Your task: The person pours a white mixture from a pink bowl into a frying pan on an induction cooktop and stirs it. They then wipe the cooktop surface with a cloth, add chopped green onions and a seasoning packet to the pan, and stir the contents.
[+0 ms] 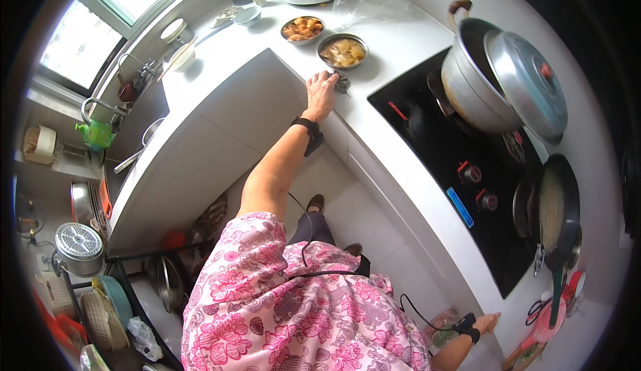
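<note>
My left hand (320,93) reaches forward to the white countertop (400,146) near its inner corner. Its fingers hold a crumpled dark grey rag (342,83), partly covered by the hand. Just beyond it stands a metal bowl of pale stewed food (343,51); a second metal dish holds browned pieces of food (302,29). My right hand (486,323) is low at the right, by the counter's front edge. Nothing shows in it, and its fingers are too small to read.
A black cooktop (425,106) carries a large aluminium pot (475,75), its lid (531,80) leaning on it, and a frying pan (553,206). A pink strainer (543,323) lies at the right. Left are a bowl with chopsticks (183,59), a faucet (102,105) and a rack (125,276).
</note>
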Demonstrator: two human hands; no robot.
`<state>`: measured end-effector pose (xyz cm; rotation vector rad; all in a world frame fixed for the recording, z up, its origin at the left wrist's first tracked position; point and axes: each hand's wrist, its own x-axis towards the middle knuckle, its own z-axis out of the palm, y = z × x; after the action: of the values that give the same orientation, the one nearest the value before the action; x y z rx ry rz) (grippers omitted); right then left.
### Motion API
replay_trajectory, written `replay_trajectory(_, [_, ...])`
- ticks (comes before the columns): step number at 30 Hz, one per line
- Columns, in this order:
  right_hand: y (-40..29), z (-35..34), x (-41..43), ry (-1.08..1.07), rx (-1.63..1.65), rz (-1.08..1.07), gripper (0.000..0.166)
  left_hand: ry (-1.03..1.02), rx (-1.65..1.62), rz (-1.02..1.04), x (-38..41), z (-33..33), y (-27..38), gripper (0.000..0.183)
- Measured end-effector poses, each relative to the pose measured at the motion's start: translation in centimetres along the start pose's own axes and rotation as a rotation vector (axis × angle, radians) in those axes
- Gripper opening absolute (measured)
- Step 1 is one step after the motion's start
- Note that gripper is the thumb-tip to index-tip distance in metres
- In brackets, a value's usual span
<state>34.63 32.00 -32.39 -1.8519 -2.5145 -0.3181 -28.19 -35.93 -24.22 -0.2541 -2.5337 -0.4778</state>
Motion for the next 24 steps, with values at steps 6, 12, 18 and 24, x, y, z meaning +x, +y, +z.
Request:
replay_trajectory(6, [-6.6,-7.5,-7.3,0.06,0.819,0.566,0.08,-0.044,0.077,-0.062,1.5,-2.3,-5.3,0.033])
replay_trajectory(12, [-10.6,-12.8,-17.1,0.077,0.993,0.578,0.06,-0.103,0.12,-0.103,4.9,-2.5,-10.4,0.025])
replay_trajectory(18, [-2.7,-6.2,-23.0,0.085,0.051,0.014,0.047,-0.188,0.18,-0.123,8.5,-2.1,-13.9,0.019])
replay_trajectory(24, [-2.8,-6.4,-28.9,-0.017,0.003,-0.003,0.037,-0.179,0.268,-0.077,10.1,-1.7,-17.7,0.019])
